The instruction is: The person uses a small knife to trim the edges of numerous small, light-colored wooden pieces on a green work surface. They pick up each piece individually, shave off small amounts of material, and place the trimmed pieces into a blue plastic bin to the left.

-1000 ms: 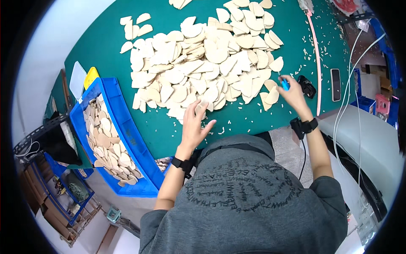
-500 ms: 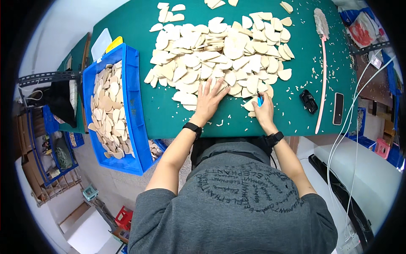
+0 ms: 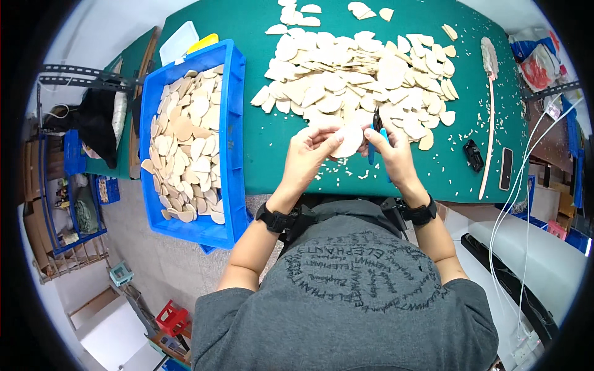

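My left hand (image 3: 303, 154) pinches a flat, pale, rounded piece (image 3: 351, 142) between thumb and fingers, above the near edge of the green table. Close beside it, my right hand (image 3: 399, 162) is closed around a pair of blue-handled nippers (image 3: 372, 153). Their dark jaws point away from me, next to the piece's right side; whether they touch it I cannot tell. Just beyond both hands spreads a large heap of similar pale, half-round and rounded pieces (image 3: 334, 80), several of them stacked.
To the left, a blue crate (image 3: 232, 123) holds many such pieces. White and yellow containers (image 3: 179, 43) stand behind it. On the right lie a black object (image 3: 473, 154), a phone (image 3: 506, 168) and a pink-handled duster (image 3: 489, 117). Small pale scraps litter the green tabletop (image 3: 278, 179).
My left hand has gone from resting flat on the heap to holding up one piece. The right hand has brought the nippers beside it. The whole view has shifted slightly.
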The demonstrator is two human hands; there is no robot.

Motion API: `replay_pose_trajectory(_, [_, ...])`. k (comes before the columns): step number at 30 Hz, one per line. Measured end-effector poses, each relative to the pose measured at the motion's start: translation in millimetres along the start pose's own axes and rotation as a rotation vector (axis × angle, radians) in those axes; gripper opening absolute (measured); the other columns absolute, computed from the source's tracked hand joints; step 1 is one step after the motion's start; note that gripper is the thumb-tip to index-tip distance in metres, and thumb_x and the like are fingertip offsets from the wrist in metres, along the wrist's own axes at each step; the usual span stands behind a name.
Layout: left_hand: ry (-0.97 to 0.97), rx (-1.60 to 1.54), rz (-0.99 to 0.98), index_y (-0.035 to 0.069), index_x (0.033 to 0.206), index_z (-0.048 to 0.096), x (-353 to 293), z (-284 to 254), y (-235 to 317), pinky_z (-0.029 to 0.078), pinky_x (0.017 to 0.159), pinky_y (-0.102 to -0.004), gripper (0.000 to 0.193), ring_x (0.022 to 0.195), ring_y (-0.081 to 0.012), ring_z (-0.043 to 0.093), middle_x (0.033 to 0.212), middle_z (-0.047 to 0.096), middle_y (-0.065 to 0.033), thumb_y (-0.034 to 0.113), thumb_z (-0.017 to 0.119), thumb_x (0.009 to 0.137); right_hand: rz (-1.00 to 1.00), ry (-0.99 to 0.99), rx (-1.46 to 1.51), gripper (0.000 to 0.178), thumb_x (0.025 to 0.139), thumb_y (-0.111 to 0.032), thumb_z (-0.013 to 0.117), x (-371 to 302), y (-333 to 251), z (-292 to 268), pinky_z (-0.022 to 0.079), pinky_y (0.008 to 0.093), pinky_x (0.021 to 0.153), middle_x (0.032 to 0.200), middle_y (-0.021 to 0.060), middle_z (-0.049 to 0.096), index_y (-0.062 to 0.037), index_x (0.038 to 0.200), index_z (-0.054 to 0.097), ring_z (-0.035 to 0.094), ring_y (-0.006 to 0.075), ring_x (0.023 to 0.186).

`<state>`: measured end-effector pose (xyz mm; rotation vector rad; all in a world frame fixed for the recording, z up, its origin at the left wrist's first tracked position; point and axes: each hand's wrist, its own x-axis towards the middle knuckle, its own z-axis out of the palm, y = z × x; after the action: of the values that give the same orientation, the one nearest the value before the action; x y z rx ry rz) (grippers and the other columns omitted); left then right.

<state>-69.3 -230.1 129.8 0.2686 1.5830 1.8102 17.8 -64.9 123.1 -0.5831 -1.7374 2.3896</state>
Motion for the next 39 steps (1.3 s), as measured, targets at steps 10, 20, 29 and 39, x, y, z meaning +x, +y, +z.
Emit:
replay_pose_trajectory(10, [0.116, 0.164, 0.253, -0.001, 0.111, 0.064, -59, -90, 36, 0.048, 0.063, -0.0200, 0.028, 0.080, -0.0073, 0.061, 0.098, 0.067, -0.0064, 0.014, 0.065, 0.088, 0.039, -0.202, -0.301, 0.024, 0.085, -0.016, 0.064, -15, -6, 101, 0.047, 0.0210, 0.061, 0.079, 0.0009, 0.062, 0.0010, 0.102, 0.065, 0.056, 0.0057, 0.068])
replay_pose_trajectory(20, [0.129, 0.318, 0.298, 0.000, 0.109, 0.066, -73, -126, 37, 0.049, 0.064, -0.0187, 0.026, 0.077, -0.0056, 0.061, 0.093, 0.069, -0.0053, 0.013, 0.066, 0.087, -0.002, -0.152, -0.473, 0.019, 0.084, -0.016, 0.063, -19, 3, 134, 0.038, 0.0203, 0.050, 0.067, -0.0025, 0.057, 0.0000, 0.094, 0.066, 0.046, 0.0026, 0.057])
replay_pose_trajectory(29, [0.157, 0.369, 0.297, 0.001, 0.108, 0.067, -72, -130, 39, 0.047, 0.061, -0.0179, 0.025, 0.073, -0.0040, 0.059, 0.090, 0.069, -0.0042, 0.013, 0.067, 0.086, -0.040, -0.165, -0.561, 0.021, 0.083, -0.017, 0.063, -11, 6, 135, 0.038, 0.0217, 0.052, 0.066, -0.0002, 0.057, 0.0018, 0.091, 0.066, 0.047, 0.0041, 0.058])
replay_pose_trajectory(39, [0.141, 0.412, 0.286, 0.000, 0.109, 0.067, -61, -115, 34, 0.048, 0.062, -0.0189, 0.026, 0.074, -0.0043, 0.059, 0.090, 0.069, -0.0045, 0.014, 0.066, 0.087, -0.110, -0.186, -0.658, 0.023, 0.082, -0.019, 0.062, -3, 6, 114, 0.041, 0.0247, 0.054, 0.064, 0.0050, 0.058, 0.0025, 0.090, 0.065, 0.049, 0.0082, 0.057])
